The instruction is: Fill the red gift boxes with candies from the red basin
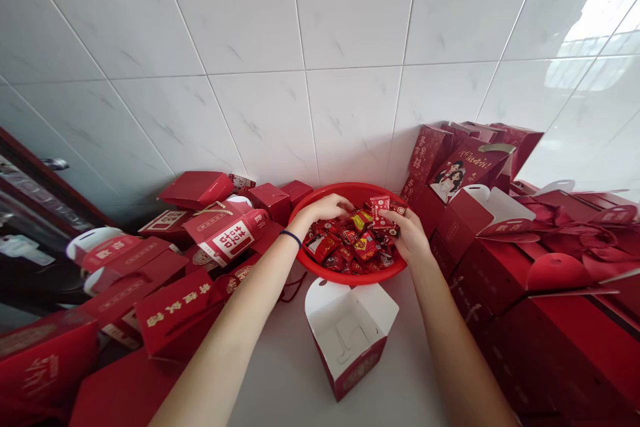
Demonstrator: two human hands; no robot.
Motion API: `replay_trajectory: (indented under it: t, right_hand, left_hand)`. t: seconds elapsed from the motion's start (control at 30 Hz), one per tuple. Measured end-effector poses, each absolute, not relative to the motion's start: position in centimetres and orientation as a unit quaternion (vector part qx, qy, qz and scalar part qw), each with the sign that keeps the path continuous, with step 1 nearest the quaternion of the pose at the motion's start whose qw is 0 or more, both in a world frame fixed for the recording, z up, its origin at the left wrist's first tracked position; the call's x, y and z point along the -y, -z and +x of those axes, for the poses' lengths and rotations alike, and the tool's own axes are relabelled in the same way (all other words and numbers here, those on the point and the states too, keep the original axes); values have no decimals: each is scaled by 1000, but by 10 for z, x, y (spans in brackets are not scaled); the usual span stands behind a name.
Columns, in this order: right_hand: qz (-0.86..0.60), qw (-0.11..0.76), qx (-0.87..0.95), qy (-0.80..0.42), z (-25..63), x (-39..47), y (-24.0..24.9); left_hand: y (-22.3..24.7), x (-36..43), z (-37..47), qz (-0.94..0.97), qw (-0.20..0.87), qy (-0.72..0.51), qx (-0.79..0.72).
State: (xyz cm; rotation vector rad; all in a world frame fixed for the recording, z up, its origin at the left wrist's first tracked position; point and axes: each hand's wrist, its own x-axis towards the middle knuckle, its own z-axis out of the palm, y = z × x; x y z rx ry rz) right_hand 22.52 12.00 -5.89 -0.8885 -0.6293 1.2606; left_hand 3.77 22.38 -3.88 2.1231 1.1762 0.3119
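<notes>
Bright daylight pours in from the upper right, throwing window glare across the glossy floor tiles (595,33). Shadows stay soft. Wide-angle distortion bends the edges, and the near forearms blur slightly.

A big white double-happiness sign "囍" sits on a red gift box (234,239) at the left. Gold Chinese letters run along another red box (180,307) lower down, too small to read.
</notes>
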Motion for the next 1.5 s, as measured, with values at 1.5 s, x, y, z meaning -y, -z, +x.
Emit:
replay_trajectory:
  t: [1.5]
  right_hand:
    - [-358,674,276,-584,230,-122,61]
  left_hand:
    - [52,-219,42,741,396,-301,-451]
